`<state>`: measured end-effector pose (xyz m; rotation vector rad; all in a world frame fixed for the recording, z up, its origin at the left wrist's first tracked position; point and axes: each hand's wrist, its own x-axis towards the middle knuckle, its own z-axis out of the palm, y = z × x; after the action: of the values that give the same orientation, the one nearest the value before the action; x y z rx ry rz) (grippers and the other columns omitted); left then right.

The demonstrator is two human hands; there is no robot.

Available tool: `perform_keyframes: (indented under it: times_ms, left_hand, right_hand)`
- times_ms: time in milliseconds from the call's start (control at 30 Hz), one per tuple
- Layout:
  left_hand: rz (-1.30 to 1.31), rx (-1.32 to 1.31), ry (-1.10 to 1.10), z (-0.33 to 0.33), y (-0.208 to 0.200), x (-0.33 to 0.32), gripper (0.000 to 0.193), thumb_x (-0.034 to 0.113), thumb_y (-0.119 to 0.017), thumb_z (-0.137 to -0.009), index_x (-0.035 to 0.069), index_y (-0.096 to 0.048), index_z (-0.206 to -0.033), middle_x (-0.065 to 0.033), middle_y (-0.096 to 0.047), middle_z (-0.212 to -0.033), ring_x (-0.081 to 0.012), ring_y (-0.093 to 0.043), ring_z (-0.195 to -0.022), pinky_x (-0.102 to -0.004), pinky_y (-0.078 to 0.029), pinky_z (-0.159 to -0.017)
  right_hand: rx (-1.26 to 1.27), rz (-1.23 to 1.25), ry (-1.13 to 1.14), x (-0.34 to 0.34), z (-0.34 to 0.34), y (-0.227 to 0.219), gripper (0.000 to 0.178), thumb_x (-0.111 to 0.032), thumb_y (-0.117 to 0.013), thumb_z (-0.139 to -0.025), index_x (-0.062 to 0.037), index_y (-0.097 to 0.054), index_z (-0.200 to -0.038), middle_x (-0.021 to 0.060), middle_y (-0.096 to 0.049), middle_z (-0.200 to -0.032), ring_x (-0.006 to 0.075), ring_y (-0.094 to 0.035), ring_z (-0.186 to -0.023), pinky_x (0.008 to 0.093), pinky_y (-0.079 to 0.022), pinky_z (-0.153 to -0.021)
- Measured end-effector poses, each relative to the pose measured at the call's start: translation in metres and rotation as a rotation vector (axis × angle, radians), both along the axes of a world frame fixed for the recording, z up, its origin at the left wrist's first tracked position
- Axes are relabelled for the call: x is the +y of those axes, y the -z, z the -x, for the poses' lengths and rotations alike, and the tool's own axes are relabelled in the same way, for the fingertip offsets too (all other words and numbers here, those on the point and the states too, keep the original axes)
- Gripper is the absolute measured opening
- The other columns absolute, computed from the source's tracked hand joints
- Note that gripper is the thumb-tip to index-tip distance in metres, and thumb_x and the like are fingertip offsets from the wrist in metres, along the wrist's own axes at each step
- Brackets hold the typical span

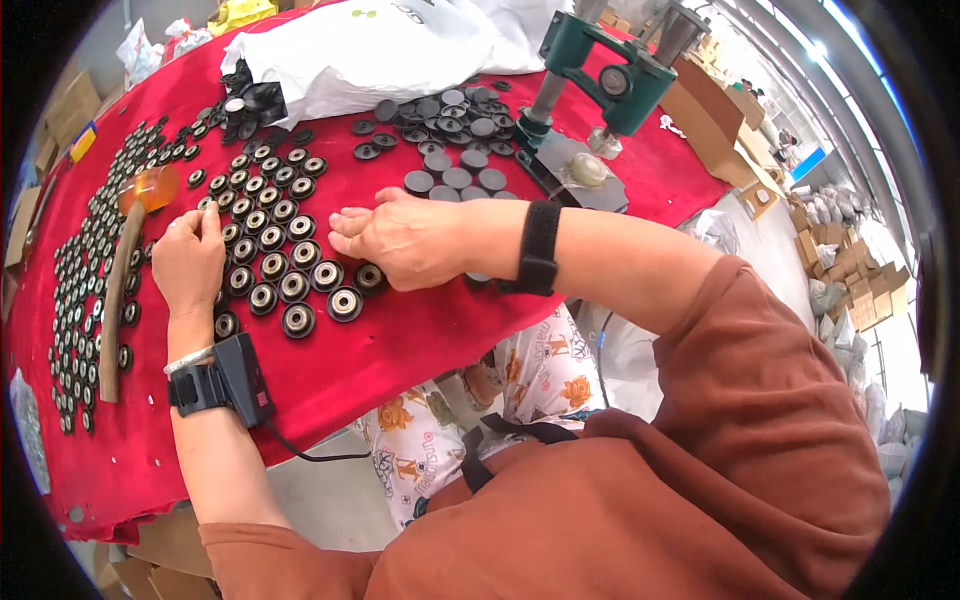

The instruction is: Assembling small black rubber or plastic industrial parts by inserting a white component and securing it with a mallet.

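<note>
Rows of round black wheels with metal bearing centres point(273, 265) stand close together on a red cloth point(420, 345). Beside the left edge of these rows is my left hand point(190, 262), its thumb and fingers drawn together; whatever they may pinch cannot be made out. My right hand point(400, 240) hovers over the right edge of the rows with its fingers curled inward, and its palm side is hidden. A mallet point(120, 290) with a translucent orange head and a wooden handle lies left of my left hand, across more small wheels point(75, 330).
Grey round caps point(455, 180) lie loose and in rows beyond my right hand. A green hand press point(610, 80) stands at the back right. A white sack point(370, 60) covers the far part of the table. Cardboard boxes point(705, 120) stand to the right.
</note>
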<state>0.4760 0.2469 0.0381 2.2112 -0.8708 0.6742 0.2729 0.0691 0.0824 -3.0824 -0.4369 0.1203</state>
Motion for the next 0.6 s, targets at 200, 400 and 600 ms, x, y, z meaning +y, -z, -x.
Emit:
perform_keyframes:
  times_ms: [200, 400, 600]
  left_hand:
    - [-0.021, 0.028, -0.013, 0.003, 0.001, -0.003, 0.03, 0.03, -0.058, -0.086, 0.004, -0.064, -0.074, -0.0134, -0.062, -0.07, -0.0309, -0.06, -0.064, -0.04, -0.045, -0.058]
    - [-0.015, 0.015, -0.001, 0.001, 0.002, 0.002, 0.028, 0.029, -0.059, -0.086, 0.004, -0.066, -0.077, -0.0136, -0.063, -0.072, -0.0289, -0.061, -0.064, -0.0379, -0.046, -0.059]
    - [-0.005, 0.029, 0.008, -0.002, 0.005, 0.001, 0.028, 0.029, -0.059, -0.086, 0.003, -0.066, -0.078, -0.0138, -0.063, -0.073, -0.0288, -0.061, -0.065, -0.0373, -0.045, -0.06]
  right_hand:
    - [-0.044, 0.239, 0.104, -0.032, 0.037, 0.0, 0.05, -0.032, -0.045, -0.092, 0.0014, -0.041, -0.13, 0.0157, -0.041, -0.138, 0.0224, -0.04, -0.128, 0.0528, -0.029, -0.097]
    - [-0.196, 0.29, 0.075, -0.058, 0.051, 0.015, 0.045, -0.028, -0.042, -0.093, -0.0021, -0.042, -0.13, 0.0128, -0.041, -0.137, 0.0216, -0.041, -0.127, 0.0546, -0.033, -0.093]
    - [-0.145, 0.3, 0.161, -0.081, 0.065, 0.012, 0.046, -0.028, -0.04, -0.094, -0.0025, -0.04, -0.132, 0.0146, -0.04, -0.138, 0.0233, -0.039, -0.128, 0.0547, -0.03, -0.096]
